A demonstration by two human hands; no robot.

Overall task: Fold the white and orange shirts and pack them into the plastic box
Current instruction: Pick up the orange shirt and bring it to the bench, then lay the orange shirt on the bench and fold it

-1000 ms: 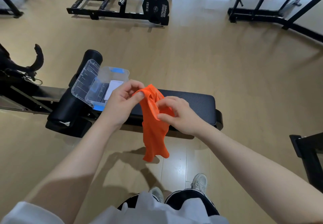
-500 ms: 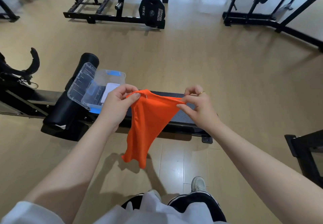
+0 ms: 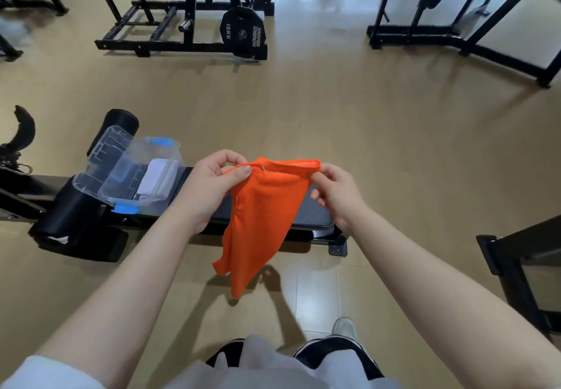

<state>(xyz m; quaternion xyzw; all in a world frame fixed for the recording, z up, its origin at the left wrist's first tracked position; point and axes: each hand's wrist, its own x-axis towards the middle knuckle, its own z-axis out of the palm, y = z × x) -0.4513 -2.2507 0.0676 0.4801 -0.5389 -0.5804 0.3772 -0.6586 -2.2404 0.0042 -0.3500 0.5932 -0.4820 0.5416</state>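
Note:
The orange shirt (image 3: pixel 261 215) hangs in the air in front of the black bench (image 3: pixel 315 212), stretched by its top edge between my hands. My left hand (image 3: pixel 212 185) pinches the left end of that edge with thumb and fingers. My right hand (image 3: pixel 337 194) pinches the right end. The clear plastic box (image 3: pixel 121 188) with blue latches sits open on the left part of the bench, lid tipped back to the left. A folded white shirt (image 3: pixel 158 179) lies inside the box.
A black roller pad (image 3: pixel 118 124) sits behind the box at the bench's left end. A weight rack with 15 kg plates (image 3: pixel 243 33) stands on the far floor, another black frame (image 3: pixel 455 36) at the far right, and a black stand (image 3: pixel 522 267) at the right edge.
My hands have moved apart and spread the bunched orange shirt out by its top edge; it now hangs wider between them, with the right hand a little closer in than half a second ago.

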